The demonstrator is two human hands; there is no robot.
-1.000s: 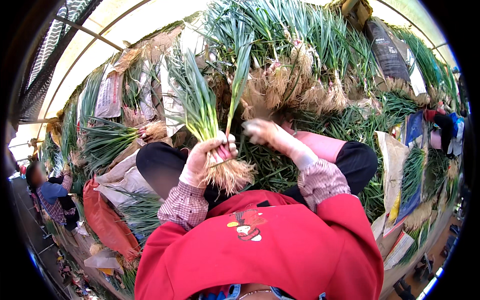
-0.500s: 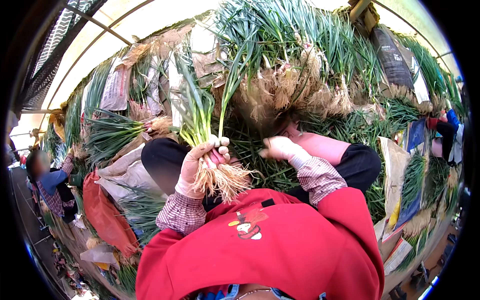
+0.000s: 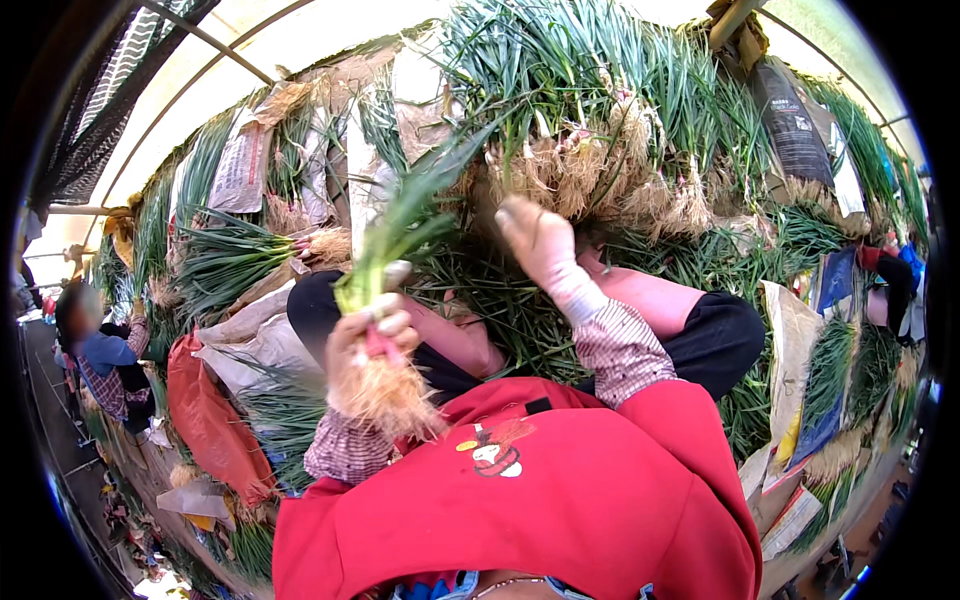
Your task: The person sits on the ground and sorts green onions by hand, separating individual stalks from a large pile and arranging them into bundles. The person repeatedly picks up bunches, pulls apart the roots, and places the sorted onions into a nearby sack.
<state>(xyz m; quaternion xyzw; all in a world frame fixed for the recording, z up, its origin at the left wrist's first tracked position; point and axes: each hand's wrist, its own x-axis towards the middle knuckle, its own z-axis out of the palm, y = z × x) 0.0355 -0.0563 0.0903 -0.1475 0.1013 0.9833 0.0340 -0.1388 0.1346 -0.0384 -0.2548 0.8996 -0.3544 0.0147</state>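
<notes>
My left hand (image 3: pixel 370 350), in a pale glove, is wrapped round a bunch of green onions (image 3: pixel 378 265). Their blurred leaves point up and to the right. The pinkish bases are between my fingers, and a tuft of pale roots (image 3: pixel 390 400) hangs below. My right hand (image 3: pixel 540 245), also pale-gloved, is raised just below the rooty front edge of a big heap of green onions (image 3: pixel 590 80). Motion smears its fingers, so whether they pinch anything does not show. Loose green leaves (image 3: pixel 520 330) cover the ground between my legs.
Another bunch of green onions (image 3: pixel 240 260) lies to the left, near a red sack (image 3: pixel 215 425) and a whitish sack (image 3: pixel 260 340). A dark sack (image 3: pixel 790 120) rests at the far right. A person (image 3: pixel 110 350) is at the left edge. Pale sacking (image 3: pixel 785 350) lies on the right.
My left hand has come down and left with the bunch, whose leaves now swing to the right. My right hand has risen from the loose leaves toward the heap's roots.
</notes>
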